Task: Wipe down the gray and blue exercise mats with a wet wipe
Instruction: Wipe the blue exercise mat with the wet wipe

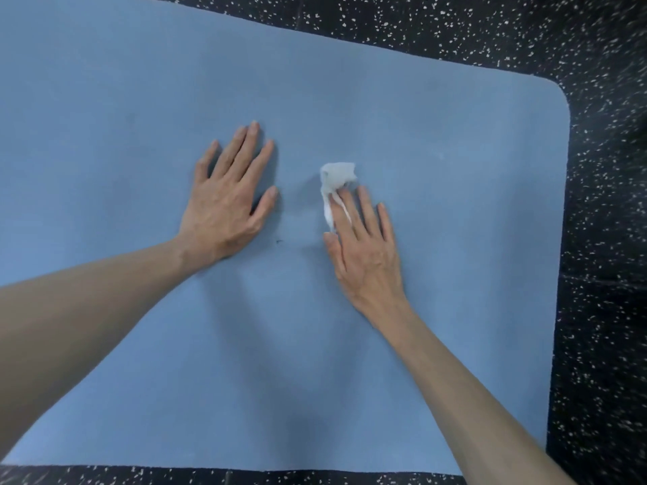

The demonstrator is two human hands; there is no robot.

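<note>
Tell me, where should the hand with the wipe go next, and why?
Probably a sweep toward the mat's rounded corner: the right hand presses the wet wipe near the middle of the blue mat, the left hand lies flat bracing it.

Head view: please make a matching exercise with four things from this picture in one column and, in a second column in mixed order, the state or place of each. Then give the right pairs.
Column 1
1. left hand
2. right hand
3. wet wipe
4. speckled floor

Column 2
A. black, around the blue mat
B. white and crumpled, under fingertips
C. flat on the mat, fingers spread, holding nothing
D. presses the wipe against the mat with straight fingers

Pairs: 1-C, 2-D, 3-B, 4-A
</note>
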